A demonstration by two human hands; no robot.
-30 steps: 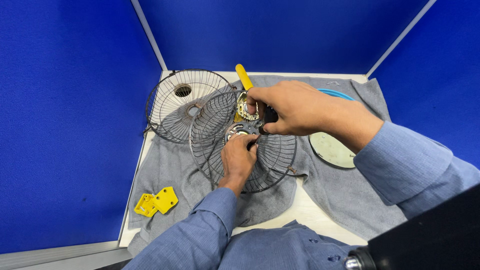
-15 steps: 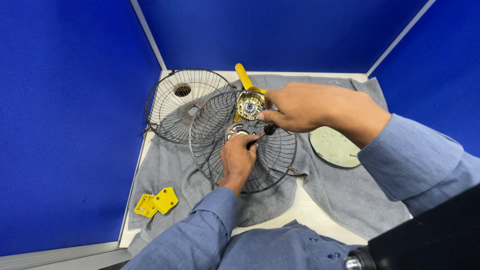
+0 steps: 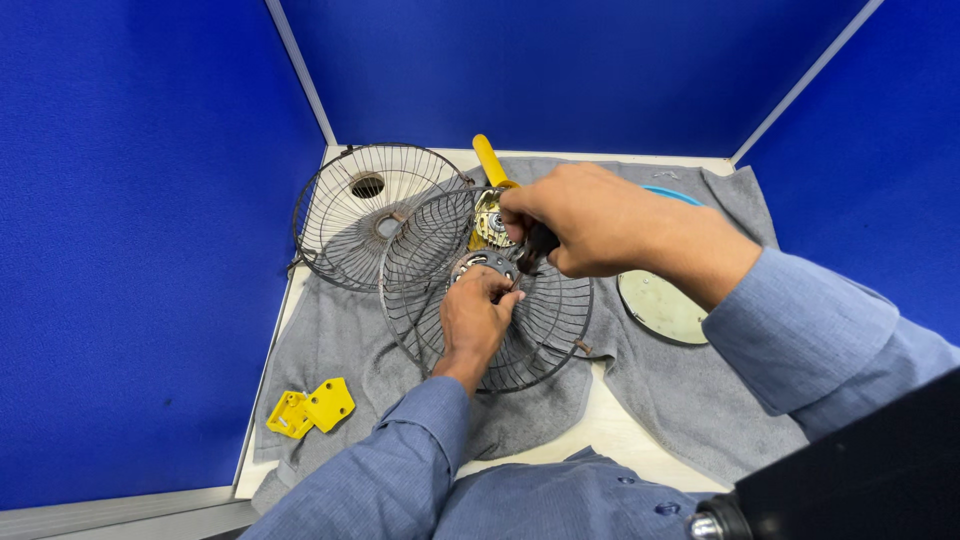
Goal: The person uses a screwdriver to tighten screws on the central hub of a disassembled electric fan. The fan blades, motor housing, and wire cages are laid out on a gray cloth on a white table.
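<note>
Your right hand [image 3: 590,220] hides most of the dark-handled tool [image 3: 532,248] it clenches. Your left hand [image 3: 475,315] grips the round dark wire fan guard [image 3: 540,320] at its hub, tilted over the grey cloth [image 3: 330,340], overlapping a second wire guard [image 3: 350,215].

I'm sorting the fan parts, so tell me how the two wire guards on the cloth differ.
The nearer wire guard is tilted up, with the left hand pressed at its hub; the farther wire guard sits untouched at the back left. The nearer one overlaps the farther one's rim. The right hand works a dark-handled tool at the nearer guard only. Both are round, dark and domed.
</note>
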